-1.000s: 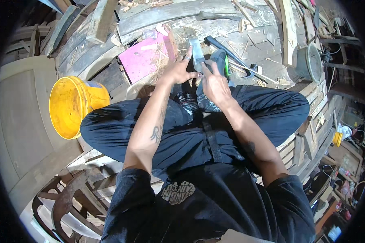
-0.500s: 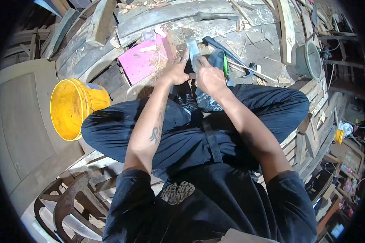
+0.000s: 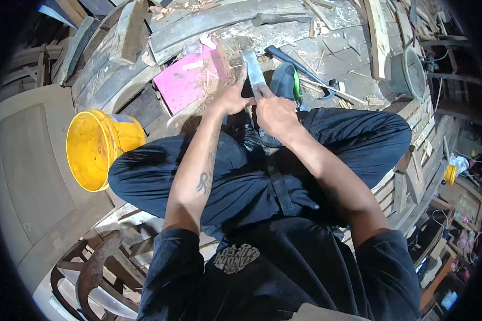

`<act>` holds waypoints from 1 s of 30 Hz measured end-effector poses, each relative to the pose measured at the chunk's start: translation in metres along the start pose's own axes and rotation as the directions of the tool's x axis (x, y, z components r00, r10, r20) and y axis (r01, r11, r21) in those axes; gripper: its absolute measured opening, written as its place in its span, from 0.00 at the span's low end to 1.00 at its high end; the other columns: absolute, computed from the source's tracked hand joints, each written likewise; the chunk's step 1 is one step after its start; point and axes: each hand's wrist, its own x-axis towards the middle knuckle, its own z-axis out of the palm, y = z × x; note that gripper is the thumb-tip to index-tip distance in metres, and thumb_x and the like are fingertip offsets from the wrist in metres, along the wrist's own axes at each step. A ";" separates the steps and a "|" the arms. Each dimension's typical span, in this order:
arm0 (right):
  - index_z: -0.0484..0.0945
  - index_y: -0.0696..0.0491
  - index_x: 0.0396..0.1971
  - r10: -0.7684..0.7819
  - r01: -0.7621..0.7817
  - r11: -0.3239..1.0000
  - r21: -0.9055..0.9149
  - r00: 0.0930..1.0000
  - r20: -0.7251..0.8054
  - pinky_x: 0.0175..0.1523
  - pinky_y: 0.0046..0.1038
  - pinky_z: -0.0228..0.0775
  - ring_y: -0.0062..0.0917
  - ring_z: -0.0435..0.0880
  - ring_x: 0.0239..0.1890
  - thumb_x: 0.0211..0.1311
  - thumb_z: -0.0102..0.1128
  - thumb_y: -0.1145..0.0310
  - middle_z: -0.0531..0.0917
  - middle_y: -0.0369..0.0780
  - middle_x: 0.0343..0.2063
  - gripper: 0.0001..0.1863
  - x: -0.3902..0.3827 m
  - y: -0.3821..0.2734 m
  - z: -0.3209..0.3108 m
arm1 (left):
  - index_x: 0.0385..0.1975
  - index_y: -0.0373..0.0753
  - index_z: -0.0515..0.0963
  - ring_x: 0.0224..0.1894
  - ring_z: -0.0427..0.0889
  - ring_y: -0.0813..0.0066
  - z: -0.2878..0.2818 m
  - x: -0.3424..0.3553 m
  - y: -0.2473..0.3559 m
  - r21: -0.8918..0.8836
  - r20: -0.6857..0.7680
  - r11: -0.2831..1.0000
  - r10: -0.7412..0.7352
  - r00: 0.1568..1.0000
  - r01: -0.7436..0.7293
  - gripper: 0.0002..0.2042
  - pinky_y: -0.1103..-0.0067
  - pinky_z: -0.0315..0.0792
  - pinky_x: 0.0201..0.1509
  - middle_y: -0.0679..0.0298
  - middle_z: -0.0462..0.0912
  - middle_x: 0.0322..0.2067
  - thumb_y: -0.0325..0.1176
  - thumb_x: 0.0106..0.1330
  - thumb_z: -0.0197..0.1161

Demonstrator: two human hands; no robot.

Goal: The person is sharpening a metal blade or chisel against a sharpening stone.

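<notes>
A broad, flat metal blade, chisel-like [image 3: 253, 67], rises from my right hand [image 3: 276, 113], whose fingers are wrapped round its lower end. My left hand [image 3: 231, 99] is just left of the blade. Its index finger stretches up along the blade's left edge and its thumb is spread apart, while the other fingers are mostly hidden. Whether they press on the wood underneath cannot be told. Beyond the left hand lie a pink board [image 3: 185, 79] and wood shavings. A dark shoe with a green edge [image 3: 285, 81] shows right of the blade.
A dark long-handled tool with a curved head [image 3: 300, 65] lies past the shoe. The yellow bucket [image 3: 88, 150] is tipped at my left knee, and a grey bucket [image 3: 407, 75] stands at far right. Planks and a long wood beam [image 3: 377, 40] surround the wooden floor.
The blade's tip has shifted slightly left and its broad face shows more. My right hand is a little lower, with its index finger less raised. The left hand has hardly moved.
</notes>
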 end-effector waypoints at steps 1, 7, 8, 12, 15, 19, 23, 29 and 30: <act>0.76 0.60 0.55 0.027 -0.025 1.000 -0.017 0.996 0.080 0.47 0.46 0.81 0.48 0.88 0.42 0.60 0.53 0.73 0.78 0.48 0.58 0.21 0.000 0.000 0.000 | 0.77 0.51 0.26 0.68 0.68 0.38 0.000 0.000 0.000 -0.027 0.023 1.000 -0.015 1.000 0.016 0.59 0.62 0.61 0.74 0.32 0.72 0.61 0.49 0.61 0.72; 0.78 0.59 0.53 -0.008 0.009 1.000 0.009 0.997 -0.072 0.49 0.46 0.80 0.49 0.87 0.44 0.60 0.56 0.72 0.78 0.48 0.59 0.20 0.024 0.001 -0.003 | 0.77 0.51 0.26 0.62 0.76 0.44 -0.001 0.002 -0.005 -0.029 0.001 0.997 0.077 0.997 -0.077 0.58 0.65 0.69 0.66 0.37 0.76 0.58 0.42 0.59 0.70; 0.78 0.59 0.53 0.028 -0.028 1.000 0.004 1.000 0.002 0.49 0.46 0.80 0.49 0.87 0.44 0.60 0.56 0.72 0.78 0.48 0.59 0.20 0.018 0.002 -0.001 | 0.77 0.51 0.26 0.61 0.77 0.45 0.000 0.002 -0.006 -0.015 -0.013 0.995 0.097 0.995 -0.097 0.58 0.65 0.70 0.66 0.38 0.77 0.58 0.41 0.59 0.70; 0.79 0.57 0.53 0.022 -0.026 0.999 0.046 0.996 0.085 0.49 0.48 0.80 0.50 0.87 0.43 0.61 0.57 0.70 0.78 0.45 0.59 0.20 -0.002 0.006 0.001 | 0.78 0.52 0.26 0.70 0.66 0.42 0.010 0.001 -0.006 0.123 -0.106 0.991 0.072 0.992 -0.059 0.60 0.65 0.61 0.74 0.36 0.69 0.65 0.48 0.58 0.72; 0.80 0.58 0.51 0.029 -0.033 0.998 0.059 0.998 0.056 0.49 0.47 0.80 0.47 0.88 0.43 0.61 0.56 0.69 0.80 0.45 0.57 0.19 -0.002 0.005 -0.003 | 0.78 0.43 0.30 0.75 0.55 0.41 0.013 0.003 -0.011 0.022 -0.116 0.992 0.127 0.985 -0.125 0.60 0.66 0.54 0.78 0.35 0.64 0.68 0.49 0.57 0.73; 0.80 0.58 0.51 0.066 -0.067 0.996 0.065 0.998 0.013 0.50 0.47 0.79 0.47 0.87 0.44 0.61 0.56 0.69 0.80 0.46 0.58 0.19 0.031 0.001 -0.012 | 0.77 0.40 0.30 0.75 0.57 0.46 0.009 0.008 -0.016 -0.214 0.058 0.972 0.109 0.992 -0.095 0.61 0.68 0.52 0.78 0.38 0.64 0.69 0.47 0.56 0.75; 0.80 0.57 0.51 0.032 -0.033 0.999 0.012 0.999 0.030 0.52 0.46 0.79 0.48 0.87 0.45 0.60 0.56 0.69 0.79 0.46 0.58 0.19 0.019 0.006 -0.007 | 0.77 0.42 0.26 0.74 0.60 0.45 0.011 0.006 -0.013 -0.003 -0.047 0.993 0.116 0.992 -0.116 0.61 0.66 0.53 0.78 0.38 0.63 0.69 0.50 0.58 0.73; 0.81 0.59 0.49 0.033 -0.031 0.995 0.099 0.999 -0.019 0.53 0.45 0.79 0.47 0.86 0.48 0.60 0.58 0.67 0.81 0.48 0.57 0.19 0.003 0.006 -0.008 | 0.77 0.41 0.27 0.70 0.66 0.41 0.010 0.004 -0.009 -0.020 0.027 1.000 0.004 1.000 -0.004 0.60 0.65 0.62 0.74 0.36 0.68 0.66 0.50 0.60 0.72; 0.84 0.58 0.44 0.047 -0.045 0.996 0.081 0.999 -0.023 0.52 0.44 0.80 0.46 0.87 0.47 0.60 0.58 0.69 0.83 0.48 0.52 0.15 0.015 0.003 -0.012 | 0.77 0.41 0.27 0.69 0.68 0.41 0.009 0.006 -0.010 -0.064 0.042 0.998 0.025 0.999 -0.022 0.59 0.66 0.64 0.72 0.36 0.70 0.64 0.47 0.60 0.72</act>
